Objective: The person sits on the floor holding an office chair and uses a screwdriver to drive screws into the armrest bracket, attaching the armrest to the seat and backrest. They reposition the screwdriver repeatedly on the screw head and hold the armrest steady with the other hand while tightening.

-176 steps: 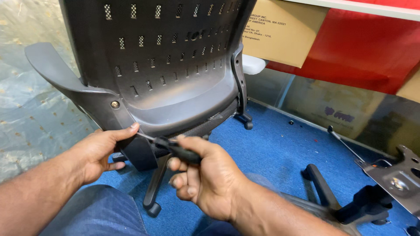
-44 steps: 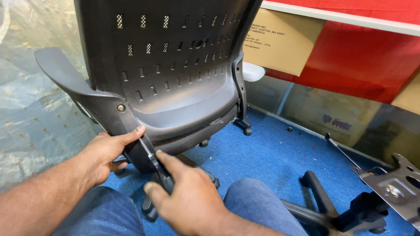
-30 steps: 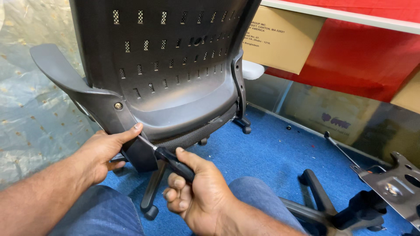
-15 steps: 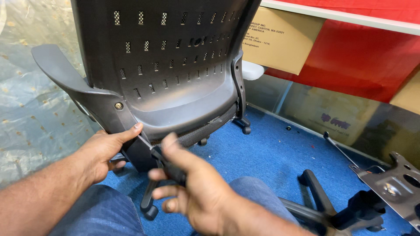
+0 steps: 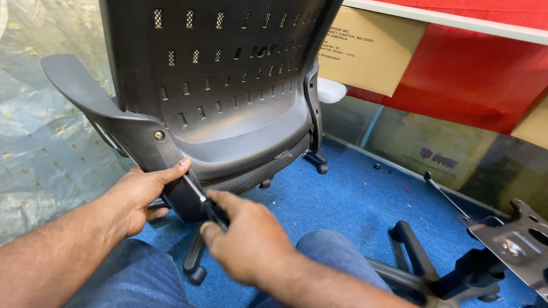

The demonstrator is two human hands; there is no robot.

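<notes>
Just under the armrest bracket (image 5: 165, 171), the screwdriver (image 5: 208, 206) slanted up-left toward the chair (image 5: 228, 114); the right hand (image 5: 251, 242) gripped its handle, nearer, while the left hand (image 5: 137, 197) clasped the bracket

Blue carpet (image 5: 354, 194), red wall (image 5: 474, 74), cardboard boxes (image 5: 365, 48) behind.

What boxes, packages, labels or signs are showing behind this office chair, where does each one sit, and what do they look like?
Brown cardboard box: upper middle, behind the chair back, rectangular, with small dark print on its face.
Second tan box: right edge, only a corner shows.
Purple printed mark: on the greyish glassy panel low at right, small and blurred.
Red panel: behind the boxes, plain, no print visible.
No screens in view.
</notes>
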